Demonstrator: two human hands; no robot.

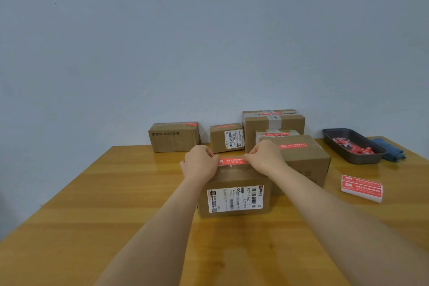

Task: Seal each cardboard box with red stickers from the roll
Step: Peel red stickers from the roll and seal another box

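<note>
Your left hand (200,163) and right hand (264,158) are each pinching one end of a red printed sticker strip (231,161), stretched across the far top edge of the brown cardboard box with the white shipping label (234,195), mid-table. The red-and-white sticker roll (361,188) sits toward the wooden table (92,204)'s right edge, with a dark metal tray of red scraps (352,145) near the far right corner.

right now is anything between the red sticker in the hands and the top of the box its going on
Nothing visible. The left hand and right hand pinch the ends of the red sticker right over the far top edge of the front cardboard box; whether it already touches cannot be told.
</note>
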